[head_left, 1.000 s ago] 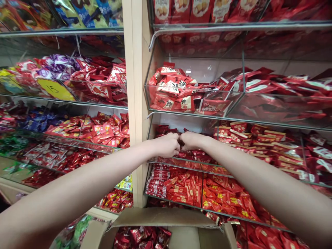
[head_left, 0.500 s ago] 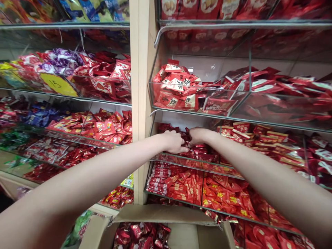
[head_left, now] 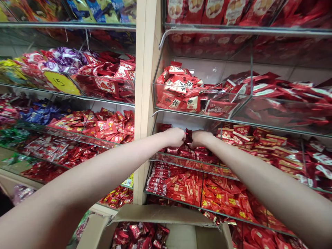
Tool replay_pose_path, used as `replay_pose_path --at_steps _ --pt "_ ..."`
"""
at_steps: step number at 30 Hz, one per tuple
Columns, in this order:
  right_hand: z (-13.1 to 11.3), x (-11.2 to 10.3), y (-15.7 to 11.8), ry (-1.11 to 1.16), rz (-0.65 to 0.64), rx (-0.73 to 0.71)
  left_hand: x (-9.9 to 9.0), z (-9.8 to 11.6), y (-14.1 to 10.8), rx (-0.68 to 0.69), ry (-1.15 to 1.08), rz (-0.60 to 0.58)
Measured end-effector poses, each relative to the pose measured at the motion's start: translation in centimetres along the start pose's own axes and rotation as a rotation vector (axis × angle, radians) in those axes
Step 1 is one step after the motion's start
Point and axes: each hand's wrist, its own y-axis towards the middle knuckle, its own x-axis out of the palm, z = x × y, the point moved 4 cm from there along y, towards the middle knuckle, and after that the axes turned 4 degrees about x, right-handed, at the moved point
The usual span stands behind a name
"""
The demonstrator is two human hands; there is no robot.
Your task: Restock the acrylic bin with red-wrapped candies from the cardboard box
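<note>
Both arms reach into a clear-fronted shelf bin on the right-hand rack. Inside lie dark red wrapped candies (head_left: 185, 151), piled loosely. My left hand (head_left: 176, 137) is closed, its fingers curled against a candy at the top of the pile. Just to its right, my right hand (head_left: 201, 139) is also closed, with a dark red wrapped candy (head_left: 189, 134) showing at its fingertips. The fingers' undersides are hidden. Below me stands an open cardboard box (head_left: 166, 212) holding similar dark red candies (head_left: 140, 235) on its left side.
A wooden post (head_left: 144, 103) divides the two racks. Above the hands runs a glass shelf edge (head_left: 207, 119); a low clear lip (head_left: 186, 160) fronts their bin. Other bins hold red-wrapped sweets (head_left: 233, 199). A yellow price tag (head_left: 62, 83) reads 15.
My left hand has risen slightly and its spread fingers have curled in. My right hand has shifted little, down and to the right. The view has moved slightly.
</note>
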Motion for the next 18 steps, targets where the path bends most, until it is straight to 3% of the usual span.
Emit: replay_pose_path --at_steps 4,11,18 --pt "-0.1 0.6 1.1 0.002 -0.006 -0.077 0.1 -0.6 1.5 0.091 0.038 0.148" --pt "0.1 0.4 2.8 0.047 -0.004 -0.096 0.7 -1.0 2.2 0.055 0.014 0.111" --pt "-0.1 -0.5 0.7 0.259 -0.093 0.003 0.9 -1.1 1.5 0.021 -0.029 0.053"
